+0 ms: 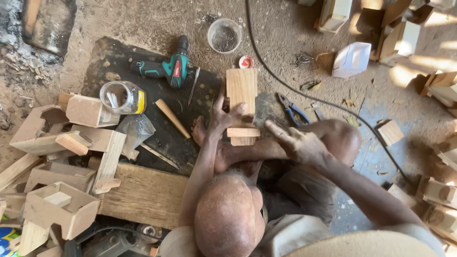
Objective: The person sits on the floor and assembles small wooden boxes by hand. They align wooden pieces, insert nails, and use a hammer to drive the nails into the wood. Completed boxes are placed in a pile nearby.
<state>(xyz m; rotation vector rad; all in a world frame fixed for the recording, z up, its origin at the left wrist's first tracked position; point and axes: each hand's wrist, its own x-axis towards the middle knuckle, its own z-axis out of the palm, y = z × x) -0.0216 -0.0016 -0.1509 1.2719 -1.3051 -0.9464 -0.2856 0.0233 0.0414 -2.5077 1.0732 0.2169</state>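
Surroundings: the person sits on a sandy dirt floor (143, 19) with a dark mat (157, 119) laid over it. On the mat lie a teal and black cordless drill (164, 69), a thin pencil-like rod (193, 84), a loose wooden stick (172, 118) and a clear jar with a yellow label (123, 97) on its side. A clear plastic tub (224, 35) holding small dark fasteners stands beyond the mat, with a small red and white lid (246, 62) just beside it. Blue-handled pliers (291, 109) lie near the right knee. A black cable (304, 93) runs across the floor past the pliers. A white plastic container (351, 59) lies further out.

Obstructions: box-shaped wooden assemblies (57, 138) and offcuts are stacked on the left, and more wooden pieces (442, 195) crowd the right edge. A broad, weathered plank (145, 195) lies near the left elbow.

Work piece: a pale, flat wooden board (242, 93), rectangular and smooth-sawn, lies on the mat in front of the person's feet. A short wooden crosspiece (243, 132) sits across its near end.

Hands: the left hand (223, 116) has its fingers spread, gripping the board's left edge, thumb on the face. The right hand (297, 143) is loosely spread, forefinger extended toward the crosspiece; contact cannot be confirmed.
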